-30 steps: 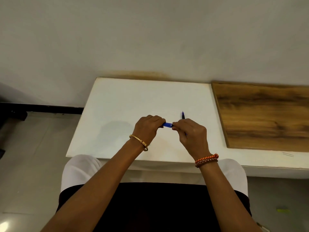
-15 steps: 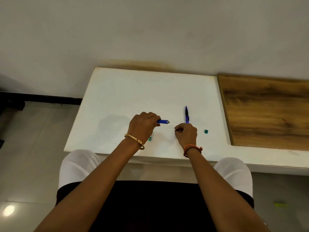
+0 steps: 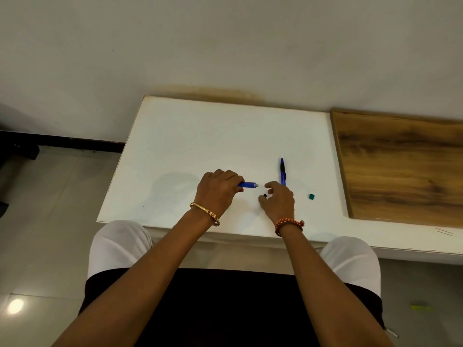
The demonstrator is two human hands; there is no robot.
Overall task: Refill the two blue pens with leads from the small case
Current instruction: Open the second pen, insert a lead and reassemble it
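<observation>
My left hand [image 3: 218, 190] grips one blue pen [image 3: 248, 184] by its front half. The pen's light-coloured back end points right, just above the white table [image 3: 188, 146]. My right hand [image 3: 279, 201] rests on the table a little to the right with its fingers apart. A small black piece [image 3: 264, 195] lies between its thumb and forefinger. The second blue pen [image 3: 282, 171] lies flat beyond my right hand, tip pointing away from me. A small green piece [image 3: 311, 196] sits on the table right of my right hand. My left hand may hide the lead case.
A brown wooden board [image 3: 406, 169] lies on the table's right part. The wall runs along the table's far edge. My lap is below the near edge, and tiled floor [image 3: 50, 209] lies to the left.
My hands have come apart. The right hand pulled the black piece off the pen's end, lowered to the table and spread its fingers. The left hand still holds the pen.
</observation>
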